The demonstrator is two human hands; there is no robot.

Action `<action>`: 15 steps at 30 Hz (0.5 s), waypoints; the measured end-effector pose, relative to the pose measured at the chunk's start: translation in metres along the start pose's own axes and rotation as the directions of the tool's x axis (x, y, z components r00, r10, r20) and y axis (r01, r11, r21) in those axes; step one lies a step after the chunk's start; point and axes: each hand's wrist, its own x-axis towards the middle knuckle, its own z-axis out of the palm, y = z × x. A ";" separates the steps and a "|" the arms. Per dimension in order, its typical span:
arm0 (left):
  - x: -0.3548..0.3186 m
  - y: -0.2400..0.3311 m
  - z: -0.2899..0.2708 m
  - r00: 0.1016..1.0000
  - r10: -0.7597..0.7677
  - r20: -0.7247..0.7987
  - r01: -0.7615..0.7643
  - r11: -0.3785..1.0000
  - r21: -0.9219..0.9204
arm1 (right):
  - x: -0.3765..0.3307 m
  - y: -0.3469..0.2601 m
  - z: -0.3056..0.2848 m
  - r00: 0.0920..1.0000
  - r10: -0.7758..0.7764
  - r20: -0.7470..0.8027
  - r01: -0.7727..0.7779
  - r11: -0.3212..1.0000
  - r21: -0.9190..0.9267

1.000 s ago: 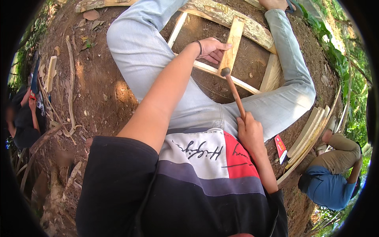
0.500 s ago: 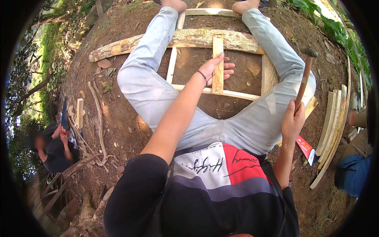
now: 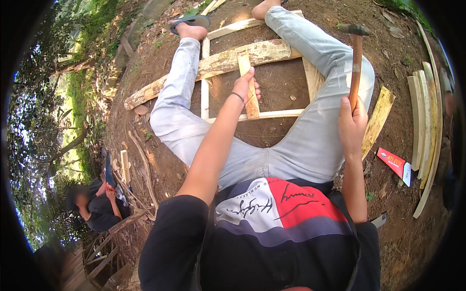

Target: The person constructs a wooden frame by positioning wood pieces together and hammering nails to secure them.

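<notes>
My left hand (image 3: 248,87) is wrapped round a short wooden slat (image 3: 244,61), which lies across a rough wooden frame between my legs. The slat's far end rests on a thick, bark-patched plank (image 3: 216,64); its near end meets the frame's thin front rail (image 3: 280,114). Upright in my right hand (image 3: 353,123) is a hammer (image 3: 357,63) with a brown wooden handle and a dark head. Its head is raised above my right knee, well apart from the slat. Part of the frame is hidden behind my legs.
Right of my leg lie a loose board (image 3: 378,121), a red-sleeved saw blade (image 3: 394,165) and several long wooden strips (image 3: 423,128). At the left, another person (image 3: 104,203) holds a saw (image 3: 109,172) beside sticks on the soil. Another person's limbs show faintly at the right rim.
My left hand has closed its spread fingers round the slat. The hammer has gone from leaning to more upright. The whole view has turned and shifted a little.
</notes>
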 end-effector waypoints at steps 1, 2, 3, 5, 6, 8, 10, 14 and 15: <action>-0.001 0.002 0.002 1.000 0.019 0.016 -0.020 0.999 0.027 | 0.004 0.000 0.003 1.000 0.016 -0.021 -0.015 0.998 0.058; -0.003 0.002 0.004 0.999 0.039 0.031 -0.041 0.998 0.052 | 0.008 -0.002 0.006 0.999 0.027 -0.037 -0.025 0.997 0.067; -0.005 0.001 0.006 0.997 0.060 0.045 -0.063 0.995 0.074 | 0.012 -0.005 0.008 0.998 0.037 -0.050 -0.033 0.997 0.075; -0.007 0.001 0.010 0.986 0.135 -0.101 -0.115 0.976 0.184 | 0.014 -0.008 0.011 0.999 0.023 -0.048 -0.020 0.997 0.075; -0.011 0.000 0.006 0.973 0.208 -0.096 -0.175 0.946 0.274 | 0.014 -0.009 0.011 0.999 0.002 -0.034 0.000 0.998 0.063; -0.021 -0.008 -0.004 0.916 0.390 -0.095 -0.238 0.717 0.655 | 0.008 -0.006 0.006 1.000 0.013 0.005 -0.014 0.994 0.104; -0.034 -0.011 -0.022 0.804 0.595 -0.006 -0.092 0.134 0.987 | 0.002 -0.005 0.003 0.996 0.059 0.070 -0.073 0.973 0.221; -0.082 -0.017 -0.050 0.853 0.507 0.120 -0.132 -0.012 0.991 | -0.006 -0.007 0.002 0.998 0.041 0.038 -0.051 0.954 0.294; -0.090 -0.021 -0.063 0.878 0.469 0.097 -0.113 0.006 0.994 | -0.009 -0.009 0.004 0.999 0.035 0.035 -0.044 0.952 0.303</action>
